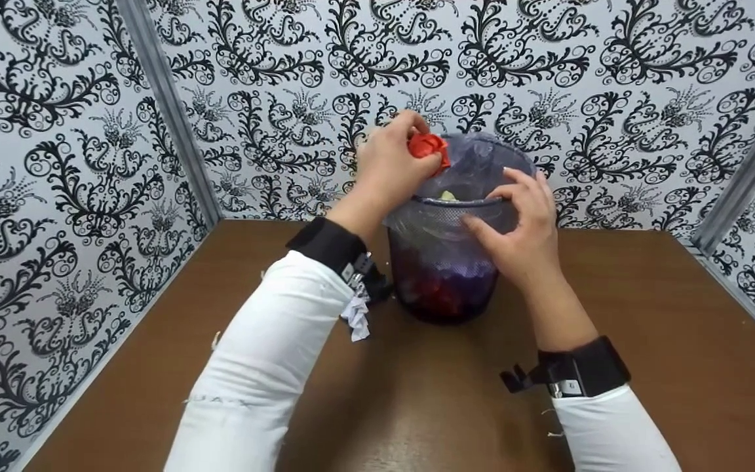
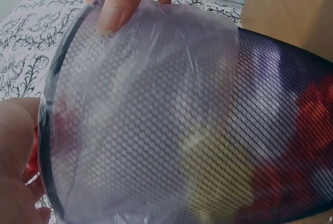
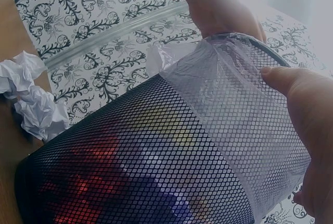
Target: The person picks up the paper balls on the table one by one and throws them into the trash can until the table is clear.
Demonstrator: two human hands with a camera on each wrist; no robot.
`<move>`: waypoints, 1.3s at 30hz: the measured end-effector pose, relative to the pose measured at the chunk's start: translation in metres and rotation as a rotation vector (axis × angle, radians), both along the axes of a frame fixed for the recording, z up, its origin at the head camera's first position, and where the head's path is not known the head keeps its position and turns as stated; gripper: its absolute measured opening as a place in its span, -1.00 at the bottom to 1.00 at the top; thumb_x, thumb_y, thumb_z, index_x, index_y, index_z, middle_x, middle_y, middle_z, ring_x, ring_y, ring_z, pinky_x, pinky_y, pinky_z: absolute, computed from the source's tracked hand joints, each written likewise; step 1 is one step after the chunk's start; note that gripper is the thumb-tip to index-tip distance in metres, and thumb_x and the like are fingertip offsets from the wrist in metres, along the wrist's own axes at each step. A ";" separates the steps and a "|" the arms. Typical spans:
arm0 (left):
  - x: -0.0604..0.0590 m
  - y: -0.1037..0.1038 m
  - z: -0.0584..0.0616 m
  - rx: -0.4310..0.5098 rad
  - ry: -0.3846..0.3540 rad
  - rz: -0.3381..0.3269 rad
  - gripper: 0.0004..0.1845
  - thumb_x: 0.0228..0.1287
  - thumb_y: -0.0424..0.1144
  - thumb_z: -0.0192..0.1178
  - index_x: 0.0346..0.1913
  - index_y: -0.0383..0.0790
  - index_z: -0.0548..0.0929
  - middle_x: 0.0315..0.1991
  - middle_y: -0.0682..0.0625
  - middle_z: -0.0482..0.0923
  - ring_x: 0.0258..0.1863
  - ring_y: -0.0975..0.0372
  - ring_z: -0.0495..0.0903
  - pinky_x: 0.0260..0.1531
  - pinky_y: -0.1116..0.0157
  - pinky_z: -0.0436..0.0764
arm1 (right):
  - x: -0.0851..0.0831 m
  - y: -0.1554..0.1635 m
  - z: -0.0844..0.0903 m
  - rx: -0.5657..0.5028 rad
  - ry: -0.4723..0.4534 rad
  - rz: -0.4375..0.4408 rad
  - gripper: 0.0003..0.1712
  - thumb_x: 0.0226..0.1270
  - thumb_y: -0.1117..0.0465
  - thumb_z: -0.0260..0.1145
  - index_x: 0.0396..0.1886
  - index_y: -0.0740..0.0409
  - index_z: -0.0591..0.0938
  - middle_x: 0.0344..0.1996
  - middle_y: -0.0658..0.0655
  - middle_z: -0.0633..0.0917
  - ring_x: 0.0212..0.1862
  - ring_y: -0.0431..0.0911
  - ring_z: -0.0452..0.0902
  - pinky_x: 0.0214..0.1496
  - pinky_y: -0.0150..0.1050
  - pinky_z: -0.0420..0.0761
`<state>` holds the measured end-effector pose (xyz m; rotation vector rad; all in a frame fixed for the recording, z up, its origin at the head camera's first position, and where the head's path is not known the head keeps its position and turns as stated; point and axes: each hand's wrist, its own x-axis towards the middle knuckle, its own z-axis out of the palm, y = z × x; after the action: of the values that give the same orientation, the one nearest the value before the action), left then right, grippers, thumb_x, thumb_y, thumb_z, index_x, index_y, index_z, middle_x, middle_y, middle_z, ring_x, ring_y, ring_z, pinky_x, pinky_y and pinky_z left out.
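A black mesh wastebasket (image 1: 410,262), lined with a clear plastic bag (image 2: 151,73), stands upright on the table. Through the mesh show red, purple, white and yellowish crumpled pieces. My left hand (image 1: 387,157) holds a crumpled red piece of paper (image 1: 425,145) at the basket's left rim; in the left wrist view the basket wall partly hides this paper. On the other side my right hand (image 1: 527,229) grips the rim, its thumb (image 3: 283,79) on the outer wall over the bag and its fingers at the rim.
White crumpled paper (image 3: 41,109) lies on the brown table (image 1: 646,314) left of the basket, partly covered by my left wrist strap in the head view. Patterned wall panels (image 1: 646,131) stand behind the basket and along both sides.
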<state>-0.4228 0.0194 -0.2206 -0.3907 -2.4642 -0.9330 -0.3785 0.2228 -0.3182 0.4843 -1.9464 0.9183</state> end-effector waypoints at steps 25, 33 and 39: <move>0.003 -0.065 -0.010 0.094 0.026 0.025 -0.41 0.19 0.22 0.22 0.28 0.22 0.43 0.28 0.22 0.44 0.15 0.29 0.48 0.20 0.24 0.44 | 0.004 0.000 0.004 -0.014 -0.047 0.008 -0.52 -0.07 -0.10 0.56 -0.30 0.09 0.59 0.21 0.07 0.54 0.40 0.01 0.24 0.53 -0.13 -0.20; -0.009 -0.129 -0.063 0.068 -0.221 0.072 -0.32 0.08 0.24 0.28 0.26 0.12 0.43 0.18 0.06 0.47 0.05 0.17 0.48 -0.02 0.12 0.55 | 0.004 0.002 0.002 -0.024 -0.090 -0.003 -0.50 -0.04 -0.15 0.53 -0.27 0.06 0.58 0.27 0.09 0.50 0.46 0.07 0.11 0.53 -0.08 -0.21; -0.014 -0.164 -0.128 -0.017 -0.425 0.031 -0.25 0.07 0.14 0.34 0.30 -0.09 0.40 0.21 -0.10 0.46 0.13 0.02 0.48 0.11 0.01 0.50 | 0.004 0.001 0.000 -0.027 -0.097 -0.006 -0.50 -0.05 -0.17 0.53 -0.27 0.02 0.58 0.28 0.08 0.49 0.48 0.06 0.06 0.53 -0.06 -0.22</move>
<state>-0.4371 -0.1448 -0.3490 -0.1705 -2.8496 -1.0734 -0.3749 0.2237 -0.3182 0.4249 -2.0190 0.9790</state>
